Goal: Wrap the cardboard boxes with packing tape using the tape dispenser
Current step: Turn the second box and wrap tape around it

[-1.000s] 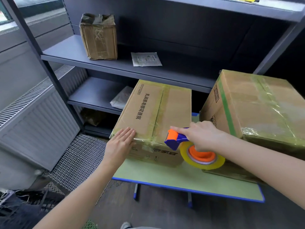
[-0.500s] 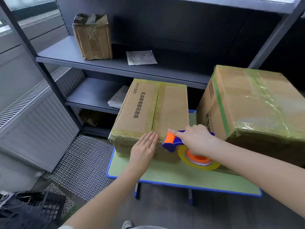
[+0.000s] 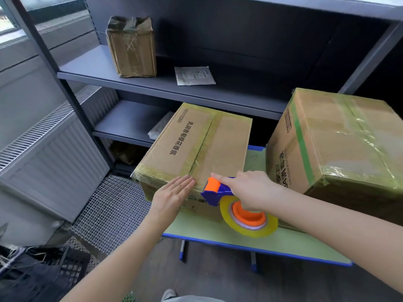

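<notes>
The left hand (image 3: 172, 192) lies flat, fingers straight and together, pressing on the near edge of the flat cardboard box (image 3: 196, 144), fingertips pointing toward one o'clock and reaching the taped centre seam. Just beside it at three o'clock, the right hand (image 3: 248, 190) is wrapped round the handle of the blue and orange tape dispenser (image 3: 214, 190), its index finger stretched along the top; the dispenser's orange head touches the same near edge of the box. The tape roll (image 3: 270, 227) hangs below the hand at five o'clock, over the green table (image 3: 283, 240). A larger box (image 3: 340, 144), already taped, sits on the table at three o'clock from the flat one. On the shelf (image 3: 91, 73) at twelve o'clock stand a small box (image 3: 132, 46) and a paper slip (image 3: 194, 75)
</notes>
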Demonstrator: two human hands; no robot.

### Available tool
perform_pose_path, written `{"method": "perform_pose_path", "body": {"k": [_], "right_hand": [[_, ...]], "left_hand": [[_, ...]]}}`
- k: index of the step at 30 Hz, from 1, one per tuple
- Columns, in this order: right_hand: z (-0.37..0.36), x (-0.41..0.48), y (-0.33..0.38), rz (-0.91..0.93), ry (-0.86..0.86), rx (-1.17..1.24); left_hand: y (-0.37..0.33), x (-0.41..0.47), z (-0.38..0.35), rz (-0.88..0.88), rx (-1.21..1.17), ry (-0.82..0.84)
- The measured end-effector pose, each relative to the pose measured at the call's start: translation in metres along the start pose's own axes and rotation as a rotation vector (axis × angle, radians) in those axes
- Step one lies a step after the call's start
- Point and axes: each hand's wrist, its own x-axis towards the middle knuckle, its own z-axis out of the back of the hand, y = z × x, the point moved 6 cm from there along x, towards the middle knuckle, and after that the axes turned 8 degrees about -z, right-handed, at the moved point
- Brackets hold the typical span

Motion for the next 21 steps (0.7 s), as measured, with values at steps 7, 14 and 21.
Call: {"method": "perform_pose_path", "body": {"k": [7,14,21], "right_hand": [[-0.028,-0.024,-0.046,-0.084,0.032,0.007],[-0.044,-0.029,-0.057,-0.097,-0.068,-0.016],[-0.053,-0.027,-0.057,-0.090,-0.079,-0.009]], "left_hand": [[0.002,-0.003,-0.005,0.011,0.017,0.029],[-0.012,0.001,-0.004,0.116,0.064,0.040],[-0.073,0.035,-0.014,-0.041,0.037,-0.025]]}}
